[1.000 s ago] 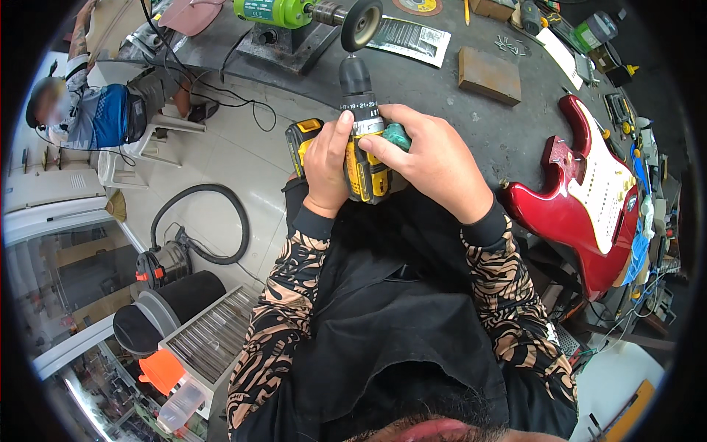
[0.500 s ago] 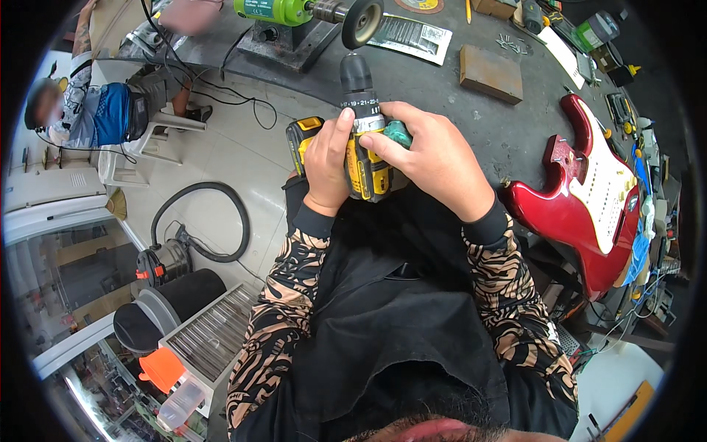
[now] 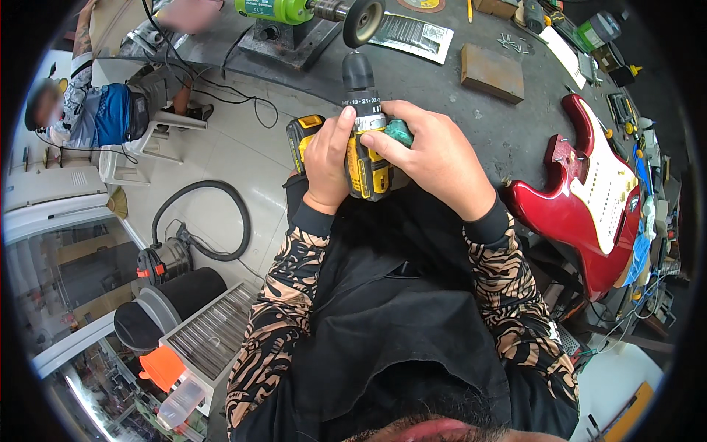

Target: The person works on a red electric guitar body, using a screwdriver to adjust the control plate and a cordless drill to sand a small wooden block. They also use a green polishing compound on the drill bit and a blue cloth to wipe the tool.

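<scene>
A yellow-and-black cordless drill [image 3: 366, 166] is held in front of my body, its black chuck [image 3: 358, 72] pointing away from me. My left hand [image 3: 326, 158] is closed round the drill's left side, with the battery [image 3: 302, 136] sticking out beyond it. My right hand [image 3: 442, 158] is closed on the other side, its thumb lying across the top of the drill body. A teal-green lump [image 3: 399, 132] shows between that thumb and the fingers; its kind is unclear. Just beyond the chuck tip is the wheel [image 3: 363, 23] of a green bench grinder [image 3: 274, 10].
A red electric guitar body [image 3: 541, 202] lies at the workbench's right edge. On the bench [image 3: 412, 81] are a brown block [image 3: 492, 72], a packet [image 3: 414, 38] and loose screws [image 3: 513, 43]. Left on the floor, a vacuum hose [image 3: 247, 214] curls. Another person [image 3: 110, 114] sits far left.
</scene>
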Available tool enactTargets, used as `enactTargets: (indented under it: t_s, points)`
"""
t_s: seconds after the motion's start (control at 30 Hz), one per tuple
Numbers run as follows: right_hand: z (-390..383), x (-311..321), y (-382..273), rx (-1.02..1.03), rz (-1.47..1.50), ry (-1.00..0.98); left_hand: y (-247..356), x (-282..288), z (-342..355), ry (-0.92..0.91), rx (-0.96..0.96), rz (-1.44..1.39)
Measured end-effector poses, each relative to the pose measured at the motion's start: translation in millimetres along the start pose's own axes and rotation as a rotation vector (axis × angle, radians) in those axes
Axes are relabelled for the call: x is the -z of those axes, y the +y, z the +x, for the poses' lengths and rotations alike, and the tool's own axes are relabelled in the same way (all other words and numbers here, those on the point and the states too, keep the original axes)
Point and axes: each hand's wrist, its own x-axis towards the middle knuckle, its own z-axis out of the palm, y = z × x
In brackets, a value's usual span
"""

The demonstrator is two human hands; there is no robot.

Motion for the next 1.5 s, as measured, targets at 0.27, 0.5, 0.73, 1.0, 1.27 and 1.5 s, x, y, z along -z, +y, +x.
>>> enactTargets:
  t_s: [0.27,0.5,0.73,1.0,1.27,1.5]
  points:
    - [0.3,-0.3,-0.9,0.000,-0.006,0.000,-0.9,-2.0,-0.9,0.019,0.001,-0.013]
    - [-0.4,-0.6,0.4,0.003,-0.010,0.004,-0.4,0.0,1.1,0.006,-0.010,0.007]
    - [-1.1,-0.9,0.7,0.008,-0.010,0.008,-2.1,0.4,2.9,0.002,-0.027,0.003]
    - [-1.4,-1.8,1.5,0.017,-0.027,0.016,-4.3,-1.1,1.6,0.007,-0.033,-0.001]
    - [-2.0,-1.2,-0.4,0.003,-0.026,0.009,-5.2,-1.5,0.1,0.012,-0.023,-0.009]
    - [-2.2,-1.1,-1.0,0.002,-0.018,0.007,-8.5,-2.7,-0.9,0.010,-0.038,-0.020]
